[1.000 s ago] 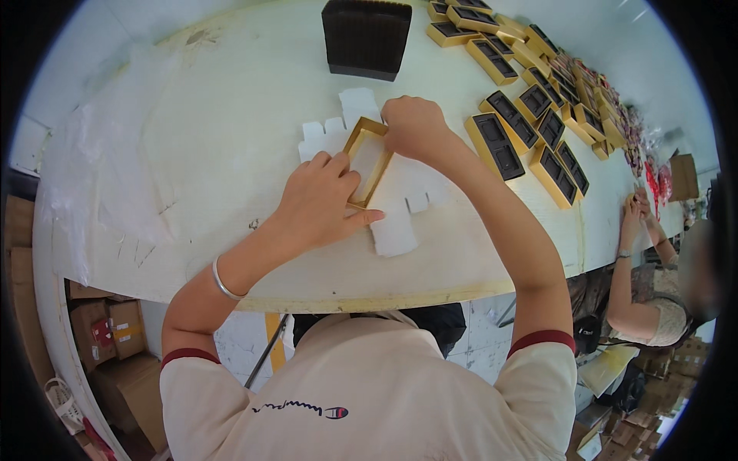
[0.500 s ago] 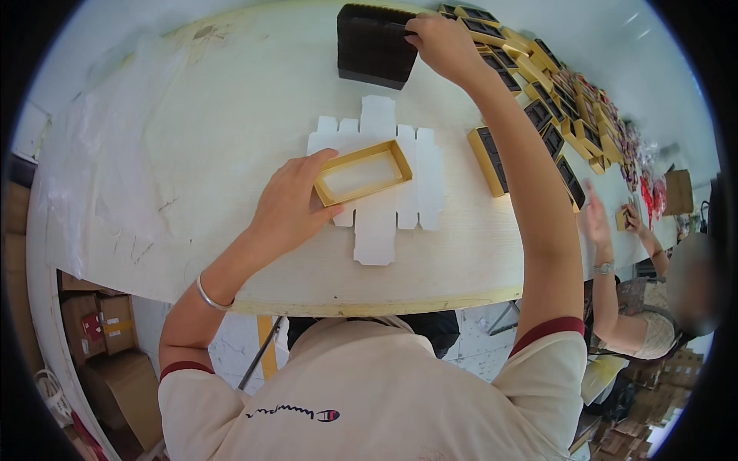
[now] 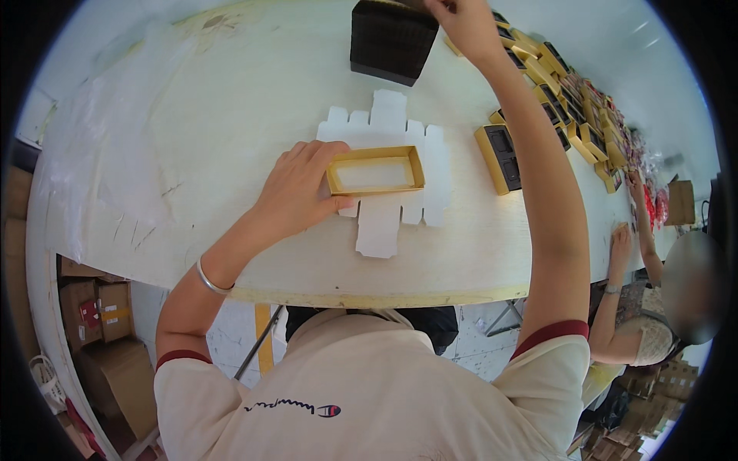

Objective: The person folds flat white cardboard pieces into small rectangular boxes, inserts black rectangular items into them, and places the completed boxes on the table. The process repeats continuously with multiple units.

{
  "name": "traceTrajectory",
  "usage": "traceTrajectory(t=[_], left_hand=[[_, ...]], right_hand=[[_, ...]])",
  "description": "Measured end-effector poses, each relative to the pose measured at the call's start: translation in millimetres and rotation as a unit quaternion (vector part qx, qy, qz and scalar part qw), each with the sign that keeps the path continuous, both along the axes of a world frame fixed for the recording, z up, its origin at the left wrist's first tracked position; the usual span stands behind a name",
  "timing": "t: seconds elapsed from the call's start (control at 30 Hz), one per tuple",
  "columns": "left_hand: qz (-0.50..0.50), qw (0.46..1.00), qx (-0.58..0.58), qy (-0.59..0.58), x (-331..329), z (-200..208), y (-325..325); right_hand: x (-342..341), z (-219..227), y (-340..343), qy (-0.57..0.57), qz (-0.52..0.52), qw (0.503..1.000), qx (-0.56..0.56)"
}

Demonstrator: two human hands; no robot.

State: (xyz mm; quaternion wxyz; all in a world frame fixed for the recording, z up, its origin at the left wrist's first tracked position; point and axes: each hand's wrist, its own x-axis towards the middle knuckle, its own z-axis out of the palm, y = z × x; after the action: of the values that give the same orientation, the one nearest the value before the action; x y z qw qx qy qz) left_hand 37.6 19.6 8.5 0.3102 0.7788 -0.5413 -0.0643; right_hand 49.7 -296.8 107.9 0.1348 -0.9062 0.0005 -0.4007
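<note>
My left hand [image 3: 300,188] is closed on the left end of a shallow gold box [image 3: 377,191], thumb at the near side and fingers at the far side. The box sits over flat white die-cut card blanks [image 3: 378,238] whose tabs stick out all around. At the far edge of the view stands a tall stack of black insert trays [image 3: 390,44]. Above its top my right hand [image 3: 467,29] pinches a black insert tray [image 3: 415,3], mostly cut off by the frame edge.
A gold box with a black insert [image 3: 500,160] stands right of the blanks. Many similar boxes [image 3: 550,73] are heaped at the far right. Clear plastic sheeting [image 3: 100,146] covers the table's left. A co-worker [image 3: 623,330] sits at the right. Cardboard boxes [image 3: 115,376] fill a lower-left shelf.
My right hand has moved up, raising a black insert tray off the stack. The gold box has turned to lie squarer to me. The co-worker's hands have shifted.
</note>
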Motion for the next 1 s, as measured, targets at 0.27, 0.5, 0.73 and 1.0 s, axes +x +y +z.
traceTrajectory(t=[0.27,0.5,0.73,1.0], left_hand=[[-0.016,1.0,0.002,-0.002,5.4,-2.2,1.7],[-0.062,0.997,0.033,-0.031,1.2,2.5,-1.9],[-0.038,0.997,0.038,0.064,-19.7,8.8,-3.7],[-0.055,0.997,0.048,0.03,-12.0,11.4,-13.4]], right_hand=[[-124.1,14.7,60.1,0.317,0.067,0.882,0.341],[-148.8,-37.3,72.6,0.55,-0.025,0.74,0.388],[-134.7,-62.0,79.6,0.521,-0.05,0.769,0.367],[-135.6,-58.3,97.5,0.413,0.004,0.865,0.286]])
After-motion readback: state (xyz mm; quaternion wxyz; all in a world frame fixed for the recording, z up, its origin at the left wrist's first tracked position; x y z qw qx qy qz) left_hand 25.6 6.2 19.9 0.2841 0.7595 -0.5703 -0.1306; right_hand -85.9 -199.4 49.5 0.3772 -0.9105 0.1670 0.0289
